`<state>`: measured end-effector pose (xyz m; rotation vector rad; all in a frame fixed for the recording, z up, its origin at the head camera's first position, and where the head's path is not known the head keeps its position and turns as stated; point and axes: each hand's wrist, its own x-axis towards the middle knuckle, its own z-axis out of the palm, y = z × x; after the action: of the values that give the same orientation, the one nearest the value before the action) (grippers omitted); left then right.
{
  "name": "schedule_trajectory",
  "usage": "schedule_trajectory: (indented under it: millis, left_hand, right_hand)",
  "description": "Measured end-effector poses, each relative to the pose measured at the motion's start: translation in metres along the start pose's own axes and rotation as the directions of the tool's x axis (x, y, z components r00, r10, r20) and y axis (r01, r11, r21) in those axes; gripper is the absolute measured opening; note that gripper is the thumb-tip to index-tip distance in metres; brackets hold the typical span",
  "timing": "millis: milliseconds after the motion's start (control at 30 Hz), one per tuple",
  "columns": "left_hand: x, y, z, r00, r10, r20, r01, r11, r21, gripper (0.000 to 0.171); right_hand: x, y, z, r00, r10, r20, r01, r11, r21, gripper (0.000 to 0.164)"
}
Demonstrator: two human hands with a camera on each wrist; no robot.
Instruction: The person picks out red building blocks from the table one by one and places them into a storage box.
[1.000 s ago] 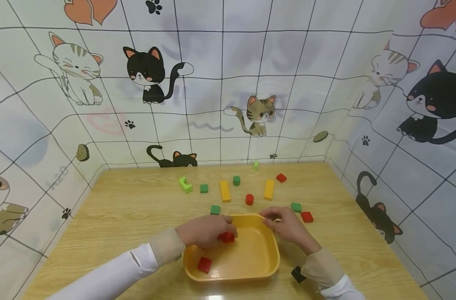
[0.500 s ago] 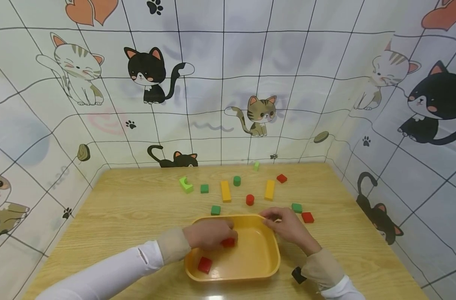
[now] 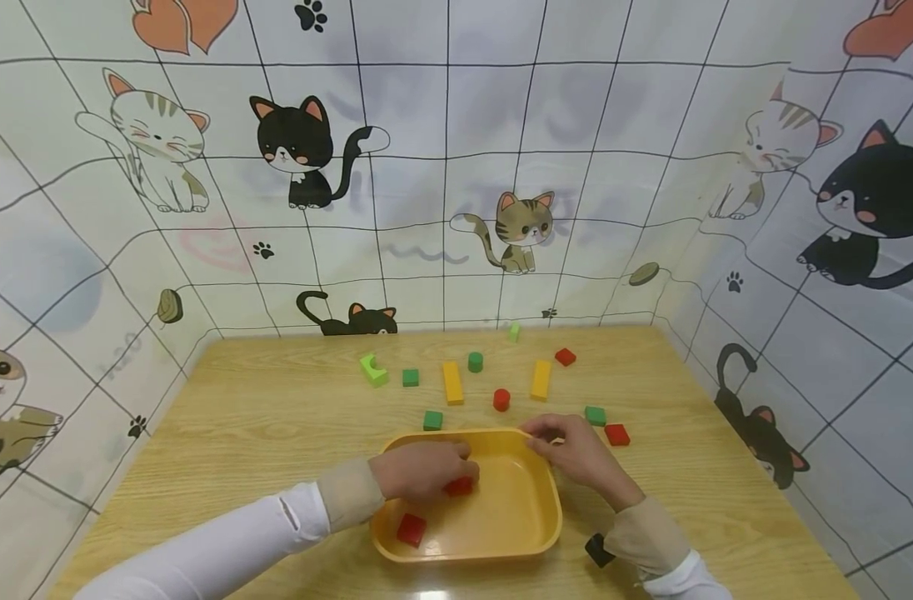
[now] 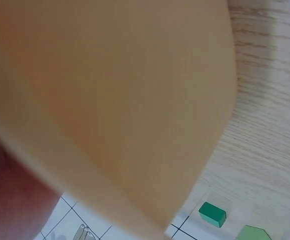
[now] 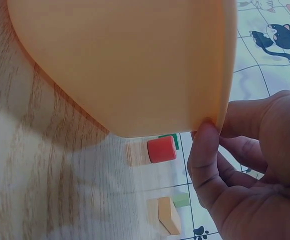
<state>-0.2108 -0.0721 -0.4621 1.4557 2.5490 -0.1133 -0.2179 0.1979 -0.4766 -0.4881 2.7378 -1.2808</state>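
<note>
A yellow plastic tray (image 3: 505, 518) sits near the front of the wooden table. My left hand (image 3: 421, 471) reaches over its left side, fingers bent down on a red block (image 3: 459, 487) at the tray's floor; the fingers partly hide this block. Another red block (image 3: 411, 529), square-faced, lies in the tray's front left. At the tray's back right corner, my right hand (image 3: 576, 448) pinches the rim between thumb and fingers, as the right wrist view also shows on the tray wall (image 5: 135, 65). In the left wrist view the tray's side (image 4: 135, 100) covers most of the picture.
Behind the tray lie loose blocks: a red cylinder (image 3: 501, 400), a green cylinder (image 3: 475, 362), yellow bars (image 3: 452, 383), green blocks (image 3: 432, 421), a light green arch (image 3: 373, 371) and red blocks (image 3: 617, 435). A black piece (image 3: 598, 550) is by the right wrist. A cat-print sheet surrounds the table.
My left hand has moved slightly right and down into the tray, and the red block under its fingers sits a little lower. The right hand keeps its place on the rim.
</note>
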Motion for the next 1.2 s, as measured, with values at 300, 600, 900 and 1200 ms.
schedule_trajectory:
  millis: [300, 600, 900, 1200]
  left_hand:
    - [-0.008, -0.002, -0.017, 0.998, -0.031, -0.046, 0.025, 0.991, -0.134, 0.046]
    - [-0.019, -0.008, -0.043, 0.979, -0.178, -0.099, 0.137, 0.936, -0.324, 0.062]
    - [-0.039, -0.021, -0.055, 0.923, -0.271, -0.274, 0.144, 0.902, -0.406, 0.073]
    - [-0.06, -0.039, -0.032, 0.802, -0.496, -0.332, 0.195, 0.743, -0.64, 0.067]
  right_hand:
    - [0.0, 0.0, -0.001, 1.0, -0.011, 0.003, 0.011, 1.0, -0.013, 0.018]
    - [0.0, 0.001, -0.001, 1.0, -0.016, 0.0, 0.016, 1.0, -0.009, 0.018]
    - [-0.001, -0.002, -0.001, 1.0, 0.017, -0.004, -0.018, 1.0, -0.003, 0.018]
    - [-0.001, -0.001, -0.002, 1.0, 0.004, 0.009, -0.004, 1.0, 0.003, 0.019]
